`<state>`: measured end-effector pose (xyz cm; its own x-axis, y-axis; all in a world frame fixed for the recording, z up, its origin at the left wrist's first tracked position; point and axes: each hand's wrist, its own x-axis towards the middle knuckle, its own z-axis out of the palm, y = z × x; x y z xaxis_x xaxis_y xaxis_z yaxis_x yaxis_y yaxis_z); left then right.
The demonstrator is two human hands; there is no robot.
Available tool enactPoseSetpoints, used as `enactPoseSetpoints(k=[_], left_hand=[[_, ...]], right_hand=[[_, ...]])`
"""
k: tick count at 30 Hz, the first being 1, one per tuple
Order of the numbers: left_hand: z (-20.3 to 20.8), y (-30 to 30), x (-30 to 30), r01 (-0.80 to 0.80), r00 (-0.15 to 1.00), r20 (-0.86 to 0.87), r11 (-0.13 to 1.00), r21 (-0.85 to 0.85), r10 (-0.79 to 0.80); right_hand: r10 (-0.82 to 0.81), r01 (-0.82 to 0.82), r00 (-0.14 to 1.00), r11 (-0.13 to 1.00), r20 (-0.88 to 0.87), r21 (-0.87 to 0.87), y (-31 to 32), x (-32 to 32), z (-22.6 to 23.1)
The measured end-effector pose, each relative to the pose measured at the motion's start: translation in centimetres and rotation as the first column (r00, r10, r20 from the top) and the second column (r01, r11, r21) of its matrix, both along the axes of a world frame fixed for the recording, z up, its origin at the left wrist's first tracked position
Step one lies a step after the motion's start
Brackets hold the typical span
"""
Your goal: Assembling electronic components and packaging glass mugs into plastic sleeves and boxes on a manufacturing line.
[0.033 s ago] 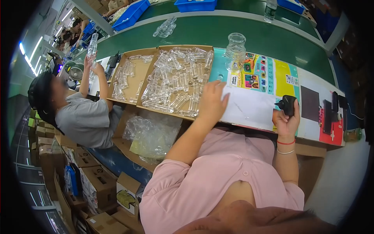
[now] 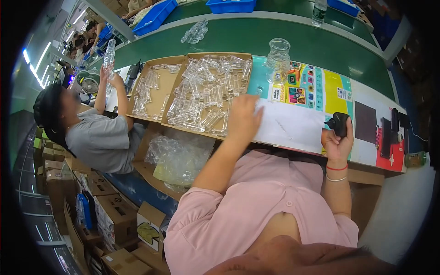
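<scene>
At the far left, a seated co-worker in a grey shirt [image 2: 98, 140] lifts a clear plastic tube [image 2: 109, 54] in both hands. Right of that person, two shallow brown cardboard trays [image 2: 161, 85] lie side by side on the table [image 2: 293, 126], the right one heaped with clear plastic tubes [image 2: 206, 94]. Below them a crumpled clear plastic bag [image 2: 178, 158] sits in an open carton. The person's left hand [image 2: 243, 120] rests at the near right corner of the fuller tray, blurred, fingers loosely spread over the tubes; whether they pinch one cannot be told. Farther right, a clear ribbed glass jar [image 2: 278, 59] stands on a colourful printed sheet [image 2: 316, 87]. The right hand [image 2: 338, 140] is raised near the table's near edge, fingers curled around a small black device [image 2: 339, 123].
</scene>
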<state>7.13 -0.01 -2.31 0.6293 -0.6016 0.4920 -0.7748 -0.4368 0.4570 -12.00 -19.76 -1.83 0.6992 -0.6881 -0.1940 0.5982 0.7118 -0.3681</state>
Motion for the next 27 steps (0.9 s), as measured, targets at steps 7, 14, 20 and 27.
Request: enactPoseSetpoints(k=[7, 14, 20, 27], left_hand=[[1.3, 6.3, 6.0, -0.232, 0.916, -0.216, 0.885, 0.404, 0.339], [-1.7, 6.8, 4.3, -0.205, 0.97, -0.057, 0.92, 0.335, 0.237], [1.7, 5.9, 1.7, -0.207, 0.951, -0.247, 0.976, -0.071, 0.184], [3.4, 2.9, -5.5, 0.086, 0.65, -0.523, 0.737, -0.67, -0.552]], right_hand=[[0.038, -0.038, 0.999, 0.999, 0.009, -0.021, -0.1, 0.1, -0.8], [0.056, -0.056, 0.998, 0.998, 0.029, -0.018, 0.3, 0.0, -0.5], [0.015, -0.016, 0.999, 0.999, -0.037, -0.036, 1.1, -0.2, 1.1], [-0.245, 0.194, 0.954, 0.945, -0.176, -0.265, 4.4, 1.3, 5.6]])
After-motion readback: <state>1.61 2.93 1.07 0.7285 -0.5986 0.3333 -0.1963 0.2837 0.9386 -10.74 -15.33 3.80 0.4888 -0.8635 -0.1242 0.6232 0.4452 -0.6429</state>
